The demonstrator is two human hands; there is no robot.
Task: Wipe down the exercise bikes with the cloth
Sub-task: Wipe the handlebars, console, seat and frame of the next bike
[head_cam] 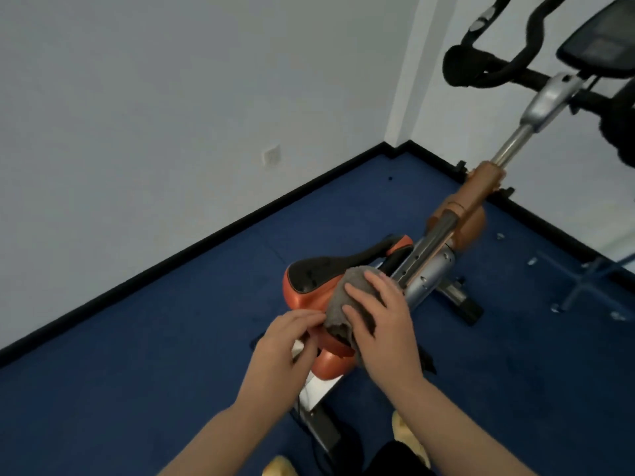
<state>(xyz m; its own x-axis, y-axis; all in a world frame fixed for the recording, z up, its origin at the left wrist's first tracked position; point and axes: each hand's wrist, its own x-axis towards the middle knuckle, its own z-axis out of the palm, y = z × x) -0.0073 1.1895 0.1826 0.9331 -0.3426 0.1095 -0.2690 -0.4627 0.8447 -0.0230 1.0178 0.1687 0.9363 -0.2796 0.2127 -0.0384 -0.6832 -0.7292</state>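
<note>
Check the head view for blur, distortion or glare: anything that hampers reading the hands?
Head view: mild softness overall, the handlebars blurriest; wide-angle bending of the baseboard; flat even light, no glare; both hands on the cloth and saddle read clearly.

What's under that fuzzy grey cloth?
The orange-and-black bike saddle. The crumpled grey cloth hides its right side, and the right hand presses flat on top. The left hand touches the cloth's edge.
</note>
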